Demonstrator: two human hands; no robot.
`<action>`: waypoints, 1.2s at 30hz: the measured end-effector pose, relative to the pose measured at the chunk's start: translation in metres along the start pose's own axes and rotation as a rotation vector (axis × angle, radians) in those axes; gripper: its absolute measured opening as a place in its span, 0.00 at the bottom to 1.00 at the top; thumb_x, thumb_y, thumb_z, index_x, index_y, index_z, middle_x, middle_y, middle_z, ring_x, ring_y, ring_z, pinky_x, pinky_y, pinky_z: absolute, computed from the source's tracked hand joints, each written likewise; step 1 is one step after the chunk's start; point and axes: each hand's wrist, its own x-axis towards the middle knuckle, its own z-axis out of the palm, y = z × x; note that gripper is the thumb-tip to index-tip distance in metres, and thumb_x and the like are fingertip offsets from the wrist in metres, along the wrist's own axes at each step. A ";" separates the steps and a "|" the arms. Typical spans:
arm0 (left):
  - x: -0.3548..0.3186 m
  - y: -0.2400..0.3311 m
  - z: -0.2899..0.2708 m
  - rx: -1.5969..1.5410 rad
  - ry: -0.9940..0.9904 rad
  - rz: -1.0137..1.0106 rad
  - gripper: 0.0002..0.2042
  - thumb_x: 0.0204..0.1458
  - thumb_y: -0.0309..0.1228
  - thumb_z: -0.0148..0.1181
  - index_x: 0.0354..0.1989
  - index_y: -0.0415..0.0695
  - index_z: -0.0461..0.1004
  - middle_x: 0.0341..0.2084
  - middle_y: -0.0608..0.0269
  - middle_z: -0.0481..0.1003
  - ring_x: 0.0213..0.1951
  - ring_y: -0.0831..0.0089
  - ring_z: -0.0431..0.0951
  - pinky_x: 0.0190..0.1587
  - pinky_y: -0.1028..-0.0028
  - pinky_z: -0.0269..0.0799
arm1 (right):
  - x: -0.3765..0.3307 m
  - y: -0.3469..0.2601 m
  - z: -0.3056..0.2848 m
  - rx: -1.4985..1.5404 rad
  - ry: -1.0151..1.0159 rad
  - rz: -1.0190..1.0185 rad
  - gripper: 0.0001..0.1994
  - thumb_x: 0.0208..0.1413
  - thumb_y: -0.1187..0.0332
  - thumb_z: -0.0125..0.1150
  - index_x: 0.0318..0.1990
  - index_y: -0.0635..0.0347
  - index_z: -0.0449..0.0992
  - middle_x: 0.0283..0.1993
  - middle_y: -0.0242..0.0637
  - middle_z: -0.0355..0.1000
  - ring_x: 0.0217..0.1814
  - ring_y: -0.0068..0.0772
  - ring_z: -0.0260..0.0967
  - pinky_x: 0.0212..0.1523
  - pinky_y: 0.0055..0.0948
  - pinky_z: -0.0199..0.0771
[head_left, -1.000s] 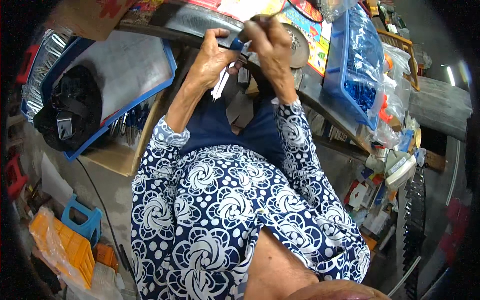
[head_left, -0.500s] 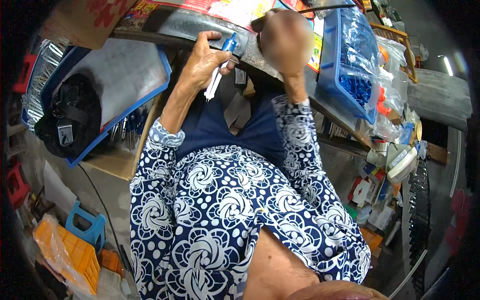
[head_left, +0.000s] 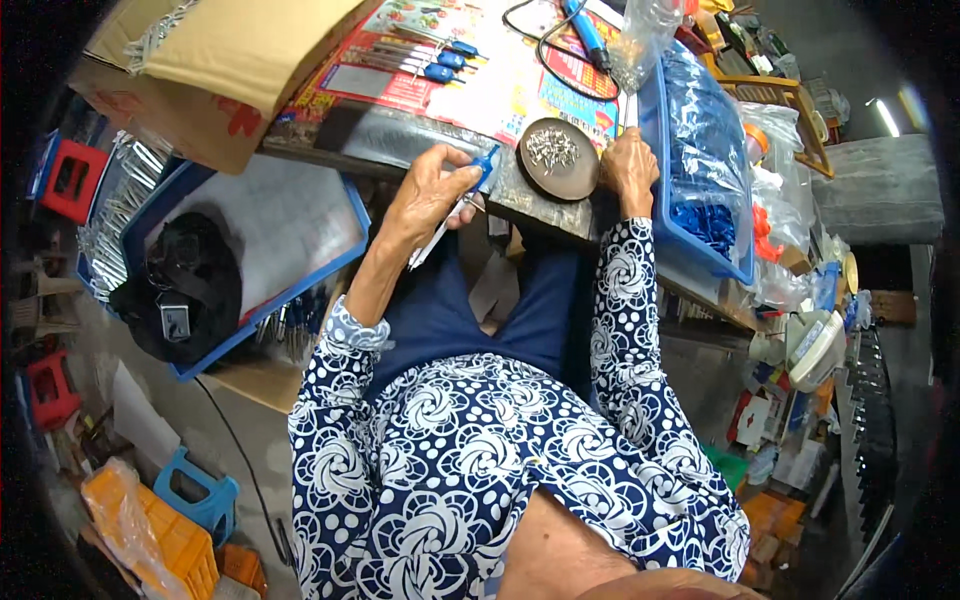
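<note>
My left hand (head_left: pixel 432 200) is closed around a slim tool with a blue plastic head (head_left: pixel 486 168) and a pale metal shaft pointing down toward my lap. It is held just off the table's front edge. My right hand (head_left: pixel 630 168) rests at the table's right side with curled fingers, between a round dish (head_left: pixel 562 186) and a blue bin (head_left: pixel 652 130). A thin pale sliver rises above its fingers; I cannot make out what it is. Small silver metal pieces (head_left: pixel 553 148) are heaped in the dish.
Several blue-headed tools (head_left: pixel 440 70) lie on the printed sheets at the back left. A blue electric screwdriver (head_left: pixel 588 35) with a looped black cable lies farther back. An open cardboard box (head_left: pixel 200 90) stands left, above a blue tray (head_left: pixel 300 250). Blue parts in plastic fill the right bin.
My right hand has moved right, from in front of the dish to beside the bin, uncovering the dish. My left hand still grips the blue-headed tool. The whole view has shifted, showing more table.
</note>
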 end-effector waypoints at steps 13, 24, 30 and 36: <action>0.024 0.051 -0.024 0.462 -0.074 0.080 0.16 0.46 0.37 0.57 0.38 0.42 0.63 0.17 0.67 0.67 0.15 0.82 0.66 0.15 0.84 0.56 | -0.057 -0.119 -0.059 0.505 -0.090 -0.931 0.20 0.41 0.77 0.55 0.47 0.56 0.66 0.40 0.43 0.65 0.41 0.46 0.66 0.38 0.35 0.67; 0.067 0.078 -0.043 0.812 -0.134 0.213 0.16 0.45 0.27 0.50 0.44 0.40 0.61 0.23 0.61 0.70 0.21 0.73 0.70 0.22 0.75 0.65 | -0.023 -0.148 -0.025 0.340 0.180 -1.291 0.10 0.43 0.72 0.55 0.35 0.60 0.66 0.32 0.37 0.64 0.33 0.38 0.65 0.29 0.33 0.67; 0.078 0.067 -0.038 1.290 0.381 0.891 0.20 0.41 0.26 0.55 0.46 0.37 0.64 0.40 0.47 0.67 0.45 0.52 0.66 0.47 0.60 0.63 | 0.036 -0.153 -0.007 0.266 0.147 -1.089 0.08 0.45 0.70 0.56 0.32 0.64 0.67 0.29 0.43 0.63 0.31 0.44 0.65 0.27 0.37 0.65; 0.013 0.084 -0.018 0.937 0.227 0.783 0.15 0.42 0.22 0.53 0.41 0.36 0.67 0.34 0.47 0.71 0.39 0.53 0.70 0.43 0.65 0.66 | 0.094 -0.162 0.018 0.165 0.072 -0.936 0.09 0.41 0.68 0.58 0.26 0.64 0.69 0.29 0.47 0.66 0.31 0.50 0.66 0.30 0.42 0.65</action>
